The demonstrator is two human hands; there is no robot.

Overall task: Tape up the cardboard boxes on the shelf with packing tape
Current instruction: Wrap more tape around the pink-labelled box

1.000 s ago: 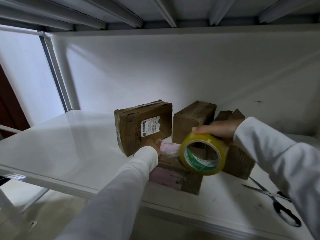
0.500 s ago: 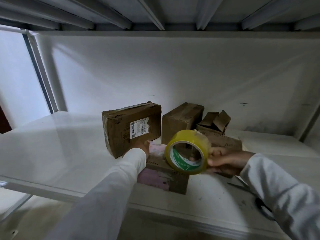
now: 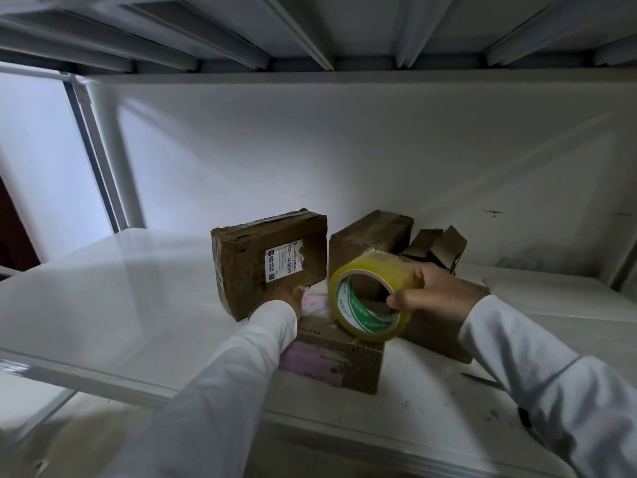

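On white shelf (image 3: pixel 103 305), worn brown boxes (image 3: pixel 269 260)

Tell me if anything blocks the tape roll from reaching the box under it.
Nothing visible does. The right hand holds the tape roll just above the pink-labelled box, whose top is bare there; the left hand is off to the side.

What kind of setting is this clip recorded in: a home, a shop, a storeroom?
Most likely a storeroom or small parcel-packing area. A bare white metal shelf with ribbed decking overhead holds several worn cardboard boxes, one a box with a shipping label, and the right hand holds a roll of packing tape.
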